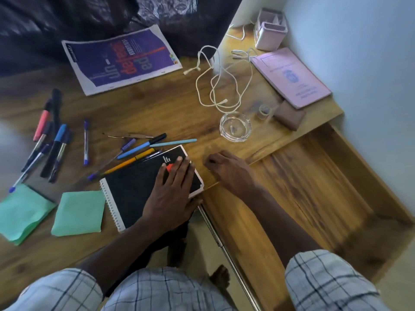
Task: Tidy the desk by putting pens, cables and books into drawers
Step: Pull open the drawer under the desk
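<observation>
A wooden desk with a warm grained top (170, 113) carries a black spiral-bound notebook (134, 187) at its near edge, with two green paper squares (78, 213) beside it. Loose pens and markers (54, 140) lie scattered at the left and middle. A purple-covered booklet (121, 58) lies at the far side, a tangled white cable (215, 86) near a clear glass ashtray (234, 126), and a pink exercise book (290, 76) by what may be a brown wallet (289, 115).

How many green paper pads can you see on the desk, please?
2. One green pad lies at the desk's left edge; the other green pad lies just right of it, beside the spiral notebook. None seems hidden.
</observation>
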